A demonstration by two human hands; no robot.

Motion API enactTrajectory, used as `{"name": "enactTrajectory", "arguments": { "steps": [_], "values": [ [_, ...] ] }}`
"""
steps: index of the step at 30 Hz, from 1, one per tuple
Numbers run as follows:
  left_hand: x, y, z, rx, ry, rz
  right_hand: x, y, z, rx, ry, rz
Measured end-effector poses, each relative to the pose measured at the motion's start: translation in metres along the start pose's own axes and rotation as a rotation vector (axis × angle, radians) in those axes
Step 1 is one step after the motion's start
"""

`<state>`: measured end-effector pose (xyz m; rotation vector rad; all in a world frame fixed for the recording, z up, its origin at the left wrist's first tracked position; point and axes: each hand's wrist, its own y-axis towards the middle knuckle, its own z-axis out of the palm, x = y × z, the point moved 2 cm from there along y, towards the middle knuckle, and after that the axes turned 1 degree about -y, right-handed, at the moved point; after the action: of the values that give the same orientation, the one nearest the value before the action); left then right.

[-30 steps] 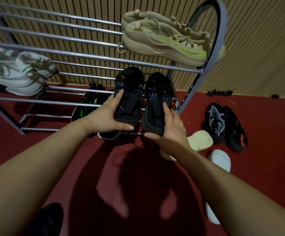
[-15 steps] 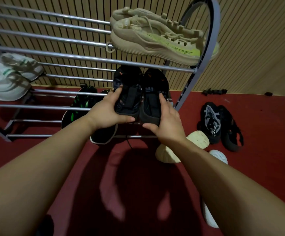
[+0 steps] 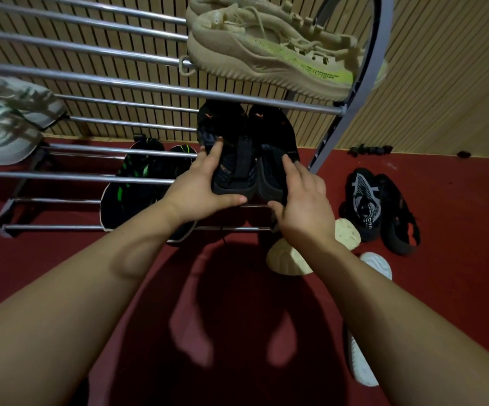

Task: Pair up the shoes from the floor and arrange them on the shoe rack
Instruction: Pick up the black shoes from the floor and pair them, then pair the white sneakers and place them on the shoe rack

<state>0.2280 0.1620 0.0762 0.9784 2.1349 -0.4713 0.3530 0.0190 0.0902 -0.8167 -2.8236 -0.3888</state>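
1. I'm gripping the heel of the left black shoe point(image 3: 224, 142) with the left hand point(image 3: 198, 190). The thumb is curling under the heel and the fingers are reaching up along the outer side.
2. The right hand point(image 3: 306, 208) is mirroring that on the right black shoe point(image 3: 272, 136), with the thumb tucking beneath the heel and the index finger lying along the upper.
3. The two black shoes are sitting side by side with inner edges touching, toes pointing at the slatted wall point(image 3: 442, 68). They're at the right end of the shoe rack point(image 3: 105, 83), just under the top rails. I can't tell whether the soles are bearing on a rail, since the hands are covering that spot.
4. Directly above, the tan sneakers point(image 3: 266, 57) are lying as a pair on the top tier against the curved end frame.
5. Lower left, the black shoes with green stripes point(image 3: 138, 180) are resting on the bottom tier. Further left, the white sneakers with green trim point(image 3: 6, 121) are sitting on the rails.
6. On the red floor point(image 3: 457, 273) right of the rack, a dark pair with a grey pattern point(image 3: 364, 200) is lying together. Nearer my right forearm I'm seeing cream shoes point(image 3: 287, 260) turned sole-up and a white shoe point(image 3: 360, 364) partly hidden by the arm.
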Motion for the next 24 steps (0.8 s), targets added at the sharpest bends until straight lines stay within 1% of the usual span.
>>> {"name": "enactTrajectory", "arguments": {
  "steps": [3,8,11,13,15,17,19,21,22,24],
  "values": [
    [-0.004,0.004,0.001,0.004,0.057,-0.004,0.000,0.003,-0.001,-0.048,-0.052,-0.040],
    [-0.010,0.003,0.001,0.014,0.088,-0.036,0.000,-0.005,0.001,-0.064,-0.016,-0.002],
    [-0.013,-0.008,0.004,-0.060,0.089,-0.035,-0.014,-0.020,-0.004,-0.031,-0.009,-0.017],
    [-0.017,-0.021,0.013,-0.136,0.181,-0.028,-0.032,-0.035,-0.009,-0.003,-0.048,-0.030],
    [-0.023,-0.037,0.026,-0.213,0.309,0.031,-0.058,-0.053,-0.013,0.017,-0.068,0.005],
    [-0.035,-0.052,0.040,-0.235,0.413,0.200,-0.087,-0.074,-0.017,0.031,-0.089,0.111],
    [-0.049,-0.062,0.058,-0.147,0.506,0.412,-0.113,-0.095,-0.022,0.051,-0.096,0.261],
    [-0.062,-0.069,0.079,-0.001,0.600,0.597,-0.135,-0.114,-0.023,0.098,-0.088,0.398],
    [-0.067,-0.072,0.090,0.081,0.649,0.628,-0.144,-0.123,-0.022,0.131,-0.088,0.446],
    [-0.070,-0.074,0.109,0.237,0.687,0.542,-0.157,-0.135,-0.019,0.205,-0.090,0.496]
  ]
}}
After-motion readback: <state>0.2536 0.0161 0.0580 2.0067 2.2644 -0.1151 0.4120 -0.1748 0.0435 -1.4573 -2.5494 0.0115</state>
